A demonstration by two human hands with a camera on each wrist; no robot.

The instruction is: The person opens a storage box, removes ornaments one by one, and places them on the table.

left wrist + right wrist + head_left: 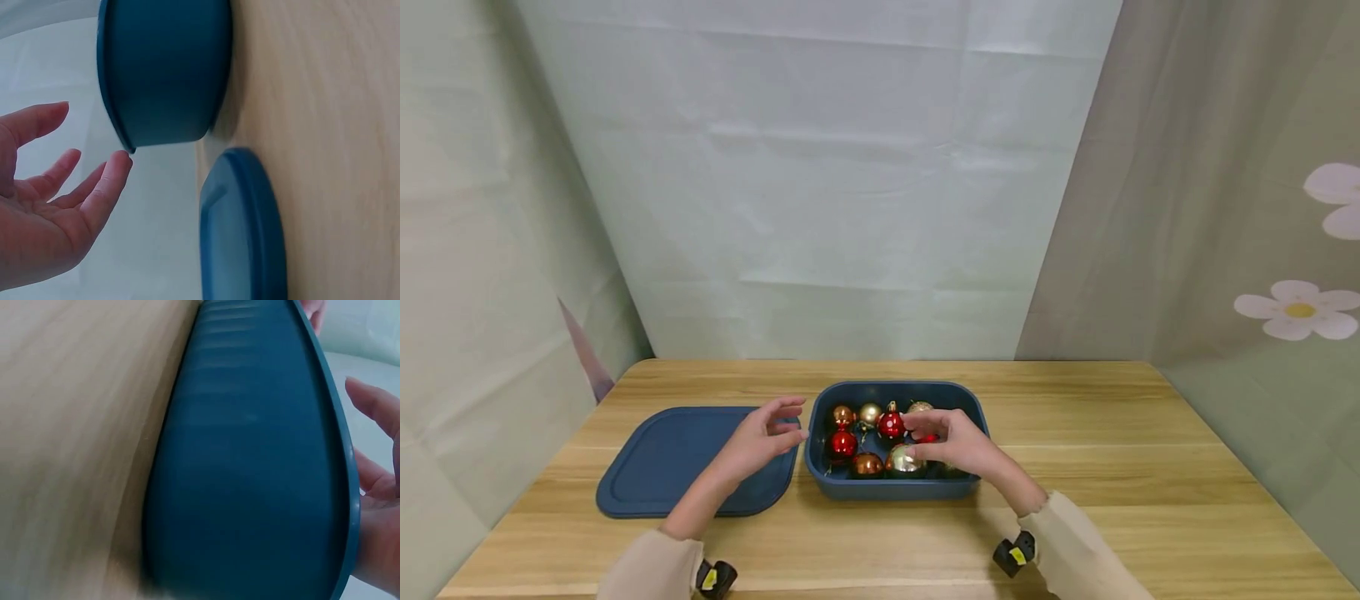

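Observation:
A dark blue box [891,488] stands open at the middle of the wooden table, holding several shiny ornaments: red [891,424], gold [870,412] and copper [867,464]. Its flat blue lid [662,458] lies just to the left. My left hand [767,435] hovers open beside the box's left rim, over the lid's right edge, holding nothing; in the left wrist view the left hand [56,206] is spread near the box [162,75] and lid [240,231]. My right hand [955,442] reaches into the box with loose fingers over a red ornament [927,437]; contact is unclear. The right wrist view shows the box wall [250,475] and relaxed fingers [375,406].
The wooden table [1112,467] stretches bare to the right and in front of the box. Pale fabric hangs behind and on both sides, with white flowers [1296,308] printed at right. Small black cameras [715,577] sit on both wrists.

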